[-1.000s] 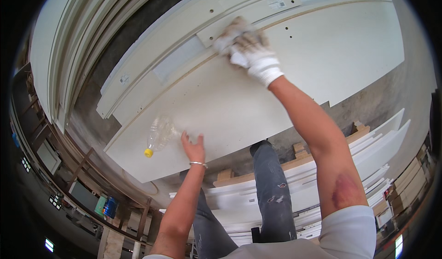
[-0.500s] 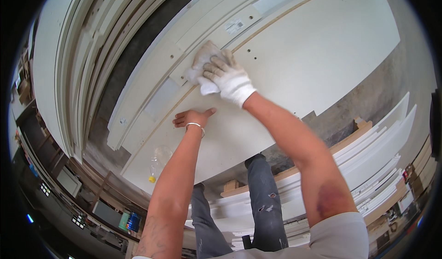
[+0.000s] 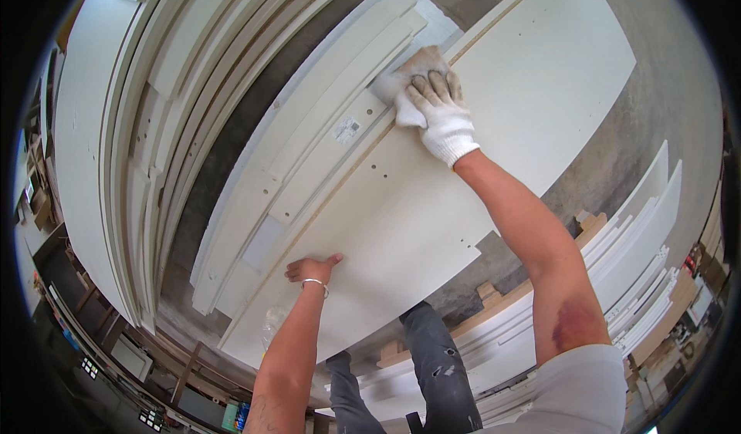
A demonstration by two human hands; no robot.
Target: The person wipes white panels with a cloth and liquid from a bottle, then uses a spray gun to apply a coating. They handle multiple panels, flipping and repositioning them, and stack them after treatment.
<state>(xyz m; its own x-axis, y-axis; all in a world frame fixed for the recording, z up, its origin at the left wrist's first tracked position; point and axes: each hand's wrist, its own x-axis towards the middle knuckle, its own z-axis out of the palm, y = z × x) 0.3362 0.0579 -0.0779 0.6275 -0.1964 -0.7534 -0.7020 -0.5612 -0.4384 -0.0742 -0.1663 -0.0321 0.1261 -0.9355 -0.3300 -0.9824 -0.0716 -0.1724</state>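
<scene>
A white glove covers my right hand (image 3: 440,110), whose fingers press a soiled white cloth (image 3: 421,65) onto the far long edge of a large white panel (image 3: 417,210). My bare left hand (image 3: 312,269), with a pale bangle at the wrist, lies on the panel near its brown edge, thumb spread from the fingers. Beside my left forearm is a clear plastic bottle (image 3: 273,323), partly hidden by the arm. Small drilled holes show in the panel. Narrow white boards (image 3: 316,145), one bearing a label, lie just beyond its edge.
A tall stack of white boards (image 3: 131,102) stands at the far left. At the right, more white panels and strips (image 3: 641,241) lie low on the floor, beside wooden blocks (image 3: 488,293). My legs (image 3: 440,364) are close to the panel's near edge.
My right hand has slid the cloth along the panel's edge, away and to the right. My left hand stays on the panel. The whole view has shifted, and the bottle is more covered by my forearm.
</scene>
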